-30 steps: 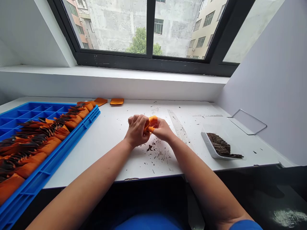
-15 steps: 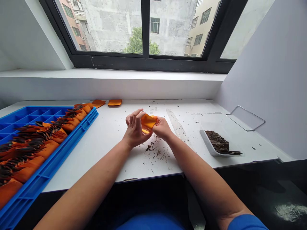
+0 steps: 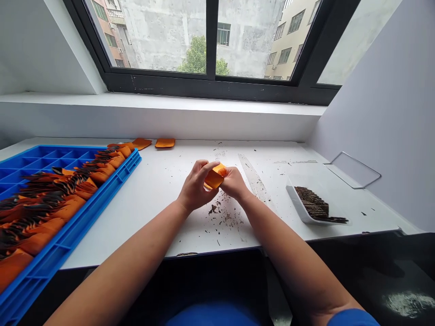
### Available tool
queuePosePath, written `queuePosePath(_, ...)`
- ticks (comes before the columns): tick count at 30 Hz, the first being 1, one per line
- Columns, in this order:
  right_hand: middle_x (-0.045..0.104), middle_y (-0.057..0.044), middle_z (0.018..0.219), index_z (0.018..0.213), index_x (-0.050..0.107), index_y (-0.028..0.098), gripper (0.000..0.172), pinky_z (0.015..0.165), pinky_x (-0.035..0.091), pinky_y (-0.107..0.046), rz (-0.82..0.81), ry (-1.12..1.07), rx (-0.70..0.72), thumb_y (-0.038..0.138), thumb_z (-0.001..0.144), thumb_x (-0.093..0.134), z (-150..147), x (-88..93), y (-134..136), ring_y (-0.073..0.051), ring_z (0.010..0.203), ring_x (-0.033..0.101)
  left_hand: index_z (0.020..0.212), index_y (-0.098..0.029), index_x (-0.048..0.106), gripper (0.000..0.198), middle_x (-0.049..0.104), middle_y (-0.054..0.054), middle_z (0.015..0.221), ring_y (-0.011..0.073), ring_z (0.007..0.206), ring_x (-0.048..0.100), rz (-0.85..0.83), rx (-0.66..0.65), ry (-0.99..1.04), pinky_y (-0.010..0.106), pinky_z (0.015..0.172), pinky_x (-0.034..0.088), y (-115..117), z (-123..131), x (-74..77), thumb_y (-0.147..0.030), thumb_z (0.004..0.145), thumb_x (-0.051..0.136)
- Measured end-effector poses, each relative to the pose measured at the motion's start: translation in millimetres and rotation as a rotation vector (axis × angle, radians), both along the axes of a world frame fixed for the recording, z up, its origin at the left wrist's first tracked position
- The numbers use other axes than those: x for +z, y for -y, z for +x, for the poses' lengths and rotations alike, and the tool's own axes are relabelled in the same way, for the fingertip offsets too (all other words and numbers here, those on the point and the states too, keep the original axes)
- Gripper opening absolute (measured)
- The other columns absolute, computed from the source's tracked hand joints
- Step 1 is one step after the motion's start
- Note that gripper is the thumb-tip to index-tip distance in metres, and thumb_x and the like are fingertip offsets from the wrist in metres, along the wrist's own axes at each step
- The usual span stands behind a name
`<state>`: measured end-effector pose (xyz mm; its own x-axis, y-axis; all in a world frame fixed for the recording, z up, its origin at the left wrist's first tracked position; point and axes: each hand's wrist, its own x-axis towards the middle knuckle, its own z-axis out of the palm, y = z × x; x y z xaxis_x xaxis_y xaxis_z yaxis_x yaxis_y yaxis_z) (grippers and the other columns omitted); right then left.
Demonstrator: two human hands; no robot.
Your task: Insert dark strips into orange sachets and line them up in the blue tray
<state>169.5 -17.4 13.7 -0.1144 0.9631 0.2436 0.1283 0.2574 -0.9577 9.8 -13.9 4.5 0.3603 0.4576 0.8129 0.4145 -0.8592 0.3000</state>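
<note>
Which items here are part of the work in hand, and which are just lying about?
In use: orange piece between left hand and right hand; probably blue tray, white dish of dark strips.
Lying about: two orange pieces at the back, clear strip, wire frame.

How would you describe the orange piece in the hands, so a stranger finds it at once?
On the white table under the window, look near the front middle, above the dark crumbs. There the left hand and right hand pinch one orange piece. Unlike those in the blue tray, it is off the table.
</note>
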Motion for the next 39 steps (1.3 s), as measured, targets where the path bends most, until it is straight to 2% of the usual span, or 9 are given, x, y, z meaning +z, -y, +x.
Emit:
queuePosePath(4, 0.059, 0.002, 0.061, 0.061, 0.063, 0.018, 0.013, 0.051, 0.040, -0.025, -0.013, -0.028, -0.018, 0.022, 0.061, 0.076, -1, -0.5, -1, -0.011, 0.055, 0.052, 0.114, -0.027, 0.053, 0.049, 0.049, 0.005, 0.111, 0.0218, 0.100, 0.056, 0.023, 0.078, 0.031, 0.038, 0.083, 0.056, -3, -2, 1.6, -0.012, 0.072, 0.074)
queuePosePath(8, 0.067, -0.003, 0.069, 0.072, 0.067, 0.019, 0.020, 0.053, 0.051, -0.030, -0.056, -0.083, 0.026, 0.033, 0.067, 0.081, -2, 0.7, -1, -0.017, 0.057, 0.062, 0.109, -0.026, 0.050, 0.047, 0.050, 0.008, 0.125, 0.0254, 0.112, 0.055, -0.009, 0.132, 0.081, 0.043, 0.090, 0.056, -6, -6, 1.5, -0.012, 0.072, 0.075)
queuePosePath(12, 0.068, -0.006, 0.088, 0.088, 0.071, 0.020, 0.031, 0.061, 0.053, -0.033, -0.035, 0.014, -0.103, 0.039, 0.067, 0.085, -1, 5.3, 0, -0.017, 0.069, 0.062, 0.122, -0.028, 0.048, 0.058, 0.044, 0.011, 0.139, 0.0250, 0.113, 0.057, -0.200, 0.117, 0.097, 0.039, 0.080, 0.059, -7, -8, -2.7, -0.010, 0.072, 0.072)
queuePosePath(15, 0.066, -0.008, 0.106, 0.104, 0.071, 0.022, 0.045, 0.071, 0.054, -0.036, -0.034, 0.093, -0.182, 0.042, 0.066, 0.085, 1, 7.4, 0, -0.020, 0.083, 0.061, 0.125, -0.027, 0.048, 0.059, 0.044, 0.012, 0.141, 0.0248, 0.112, 0.059, -0.273, 0.124, 0.107, 0.037, 0.076, 0.059, -9, -9, -5.4, -0.015, 0.073, 0.072)
queuePosePath(21, 0.062, -0.006, 0.109, 0.120, 0.068, 0.025, 0.058, 0.082, 0.054, -0.040, -0.001, 0.135, -0.144, 0.027, 0.064, 0.079, 4, 2.9, -1, -0.023, 0.094, 0.056, 0.127, -0.026, 0.050, 0.057, 0.058, 0.009, 0.127, 0.0239, 0.113, 0.061, -0.197, -0.045, -0.020, 0.038, 0.088, 0.057, -6, -6, -1.6, -0.012, 0.075, 0.069)
queuePosePath(25, 0.059, -0.006, 0.116, 0.139, 0.058, 0.029, 0.081, 0.082, 0.055, -0.039, 0.004, 0.085, -0.109, 0.022, 0.060, 0.076, 5, 2.0, 2, -0.021, 0.091, 0.055, 0.133, -0.028, 0.048, 0.059, 0.063, 0.008, 0.123, 0.0219, 0.105, 0.064, -0.184, -0.087, -0.090, 0.035, 0.081, 0.057, -1, -1, -0.1, -0.009, 0.079, 0.064)
queuePosePath(27, 0.058, -0.006, 0.116, 0.142, 0.055, 0.028, 0.085, 0.080, 0.056, -0.039, -0.019, 0.086, -0.108, 0.022, 0.060, 0.077, 5, 2.9, 3, -0.021, 0.090, 0.055, 0.131, -0.028, 0.049, 0.056, 0.063, 0.008, 0.124, 0.0206, 0.101, 0.065, -0.186, -0.092, -0.099, 0.033, 0.076, 0.057, -1, 0, -0.9, -0.008, 0.080, 0.062)
queuePosePath(33, 0.060, -0.008, 0.120, 0.140, 0.056, 0.026, 0.080, 0.081, 0.056, -0.040, -0.059, 0.161, -0.107, 0.028, 0.064, 0.080, 9, 8.8, 1, -0.022, 0.093, 0.057, 0.107, -0.025, 0.059, 0.034, 0.063, 0.007, 0.126, 0.0203, 0.099, 0.067, -0.217, -0.006, -0.048, 0.034, 0.076, 0.058, -7, -4, -2.1, -0.009, 0.078, 0.066)
queuePosePath(39, 0.062, -0.010, 0.121, 0.128, 0.063, 0.025, 0.062, 0.091, 0.052, -0.045, -0.024, 0.211, -0.150, 0.037, 0.069, 0.079, 12, 12.3, 1, -0.028, 0.110, 0.056, 0.104, -0.025, 0.061, 0.032, 0.070, 0.004, 0.109, 0.0192, 0.092, 0.067, -0.291, 0.042, 0.046, 0.035, 0.079, 0.057, -12, -8, -0.8, -0.012, 0.076, 0.067)
